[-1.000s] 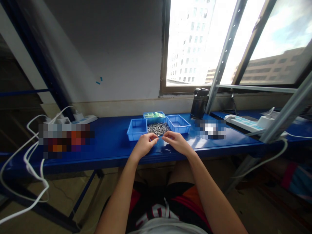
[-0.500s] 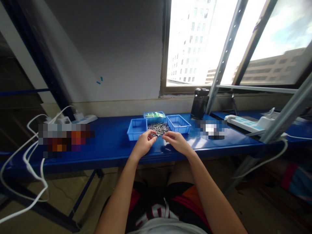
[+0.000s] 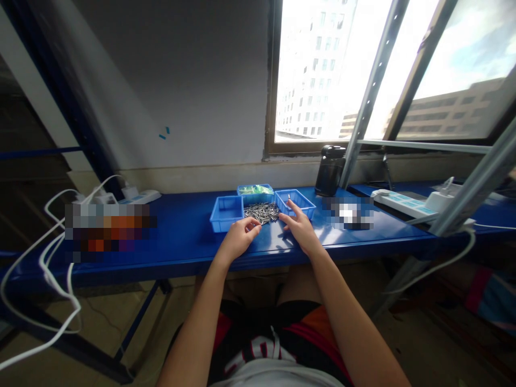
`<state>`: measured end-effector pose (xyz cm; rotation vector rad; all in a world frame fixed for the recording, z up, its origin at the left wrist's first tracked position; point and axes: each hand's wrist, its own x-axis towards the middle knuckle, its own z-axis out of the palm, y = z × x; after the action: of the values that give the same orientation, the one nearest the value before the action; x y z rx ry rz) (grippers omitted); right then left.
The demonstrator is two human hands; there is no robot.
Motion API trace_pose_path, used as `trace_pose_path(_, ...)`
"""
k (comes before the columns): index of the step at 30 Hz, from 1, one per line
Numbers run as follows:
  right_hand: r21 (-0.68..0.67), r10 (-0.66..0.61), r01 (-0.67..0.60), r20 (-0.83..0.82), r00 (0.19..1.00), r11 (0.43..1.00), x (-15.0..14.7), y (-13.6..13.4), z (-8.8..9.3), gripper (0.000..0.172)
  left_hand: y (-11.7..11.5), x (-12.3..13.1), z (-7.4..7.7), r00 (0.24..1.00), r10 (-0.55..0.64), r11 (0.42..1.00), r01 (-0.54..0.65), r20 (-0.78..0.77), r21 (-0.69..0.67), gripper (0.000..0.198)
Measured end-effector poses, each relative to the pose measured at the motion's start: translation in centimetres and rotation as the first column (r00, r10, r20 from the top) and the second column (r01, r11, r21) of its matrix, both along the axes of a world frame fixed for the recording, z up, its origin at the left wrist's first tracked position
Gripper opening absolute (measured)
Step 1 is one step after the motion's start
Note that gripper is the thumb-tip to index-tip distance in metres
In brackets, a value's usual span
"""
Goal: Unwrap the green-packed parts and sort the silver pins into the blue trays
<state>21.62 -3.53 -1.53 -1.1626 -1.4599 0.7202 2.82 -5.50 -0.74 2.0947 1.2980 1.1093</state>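
A pile of small silver metal fasteners (image 3: 264,212), too small to tell whether screws or rivets, lies on the blue table between three blue trays. At the near left edge of the pile is my left hand (image 3: 238,238), its thumb and fingers curled together; whatever they hold is hidden. My right hand (image 3: 300,228) has its fingers apart, the index finger stretched over the near edge of the right tray (image 3: 308,209). Just beyond that fingertip shows one small fastener (image 3: 289,197). The left tray (image 3: 226,219) stands beside my left hand.
Behind the pile, the back tray (image 3: 255,198) holds green-and-clear plastic packaging. A black bottle (image 3: 329,171) stands at the back right. Power strips (image 3: 397,204) and white cables (image 3: 54,279) lie to both sides. Blurred patches cover items at left and right.
My right hand has moved from the pile's near edge rightward to the right tray, and its pinched fingers have spread. My left hand has barely moved.
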Motion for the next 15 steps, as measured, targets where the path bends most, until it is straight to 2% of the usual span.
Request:
trace_pose_path(6, -0.015, 0.014, -0.014, -0.030, 0.999, 1.000, 0.04, -0.07, -0.03, 0.071, 0.10, -0.08, -0.11, 1.000, -0.009, 1.000, 0.009, 0.002, 0.002, 0.027)
trace_pose_path(9, 0.027, 0.049, -0.049, -0.003, 0.999, 0.998, 0.07, 0.02, -0.16, 0.061, 0.10, -0.05, -0.15, 1.000, -0.007, 1.000, 0.007, 0.002, 0.004, 0.026)
trace_pose_path(12, 0.075, 0.051, -0.060, 0.115, 0.992, 0.995, -0.11, -0.05, -0.13, 0.044, 0.02, 0.00, -0.12, 1.000, 0.001, 1.000, -0.001, -0.004, 0.000, 0.027)
trace_pose_path(15, 0.121, 0.015, -0.054, 0.303, 0.953, 0.991, -0.51, -0.31, -0.09, 0.034, -0.05, 0.03, -0.05, 1.000, 0.008, 1.000, -0.008, -0.019, 0.006, 0.026)
